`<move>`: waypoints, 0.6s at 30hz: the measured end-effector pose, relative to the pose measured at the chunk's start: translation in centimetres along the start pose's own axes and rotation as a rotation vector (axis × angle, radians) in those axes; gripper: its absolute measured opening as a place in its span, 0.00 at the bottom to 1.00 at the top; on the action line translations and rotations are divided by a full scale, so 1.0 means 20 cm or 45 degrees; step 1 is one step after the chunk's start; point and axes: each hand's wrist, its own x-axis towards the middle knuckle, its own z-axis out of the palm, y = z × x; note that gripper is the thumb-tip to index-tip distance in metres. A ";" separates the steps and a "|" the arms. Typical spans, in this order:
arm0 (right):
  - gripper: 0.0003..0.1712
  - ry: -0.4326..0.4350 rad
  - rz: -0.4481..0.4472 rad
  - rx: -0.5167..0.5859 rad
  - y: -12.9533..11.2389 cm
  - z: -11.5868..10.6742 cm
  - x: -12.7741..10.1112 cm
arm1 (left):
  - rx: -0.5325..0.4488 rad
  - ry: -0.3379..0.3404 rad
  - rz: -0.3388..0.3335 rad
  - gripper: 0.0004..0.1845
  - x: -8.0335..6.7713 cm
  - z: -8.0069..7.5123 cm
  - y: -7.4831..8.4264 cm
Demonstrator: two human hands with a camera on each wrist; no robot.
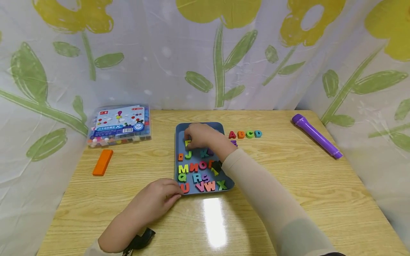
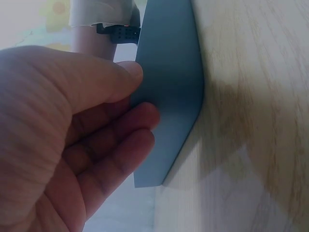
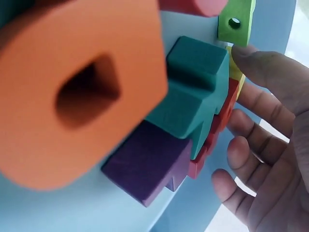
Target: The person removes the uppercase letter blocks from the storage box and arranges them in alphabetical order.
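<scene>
A blue-grey tray (image 1: 205,193) holds several coloured toy letters. My right hand (image 1: 201,136) reaches over its far left part, pinching a yellow letter F (image 1: 187,143) between thumb and fingers. In the right wrist view the thumb lies against that yellow letter (image 3: 235,65), beside a red letter, a teal K (image 3: 193,87) and a purple letter (image 3: 147,159). My left hand (image 1: 158,195) holds the tray's near left corner beside a red U (image 1: 184,188). The left wrist view shows its thumb and fingers at the tray's outer wall (image 2: 171,72).
Right of the tray, letters A (image 1: 232,134), B, C and D stand in a row, with a partly covered purple E (image 1: 234,143) below. A purple toy microphone (image 1: 317,136) lies far right. At left are a clear parts box (image 1: 120,124) and an orange block (image 1: 103,162).
</scene>
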 end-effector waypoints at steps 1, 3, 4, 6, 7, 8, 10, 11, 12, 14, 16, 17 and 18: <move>0.21 0.000 0.000 -0.008 0.00 0.00 0.00 | 0.000 0.000 0.001 0.04 0.00 0.00 0.00; 0.21 0.001 0.002 -0.015 0.00 0.01 0.00 | 0.003 0.001 0.001 0.03 0.00 0.00 0.00; 0.21 0.000 0.005 -0.016 0.00 0.01 0.00 | 0.004 0.001 0.002 0.03 0.00 0.00 0.00; 0.21 0.005 0.009 -0.009 0.00 0.01 0.00 | 0.009 0.003 0.004 0.03 0.00 0.00 0.00; 0.21 0.009 0.010 -0.004 0.00 0.01 0.00 | 0.009 0.004 0.004 0.03 0.00 0.00 0.00; 0.21 0.016 0.009 0.006 0.00 0.00 -0.01 | 0.009 0.004 0.004 0.03 0.00 0.00 0.00; 0.20 0.035 0.002 0.033 0.00 -0.01 -0.02 | 0.008 0.005 0.006 0.03 0.00 0.00 0.00; 0.20 0.050 -0.004 0.052 0.00 -0.02 -0.03 | 0.008 0.005 0.006 0.04 0.00 0.00 0.00; 0.19 0.069 -0.015 0.069 0.01 -0.04 -0.04 | 0.007 0.005 0.007 0.04 0.00 0.00 0.00; 0.18 0.117 -0.045 0.106 0.03 -0.08 -0.08 | 0.007 0.009 0.013 0.04 0.00 0.01 0.00; 0.18 0.174 -0.068 0.158 0.06 -0.14 -0.13 | 0.010 0.012 0.019 0.04 0.00 0.00 0.00; 0.18 0.204 -0.078 0.181 0.07 -0.17 -0.16 | 0.010 0.015 0.020 0.04 0.00 0.00 0.00; 0.18 0.233 -0.081 0.201 0.09 -0.20 -0.20 | 0.012 0.017 0.021 0.04 0.00 0.00 0.00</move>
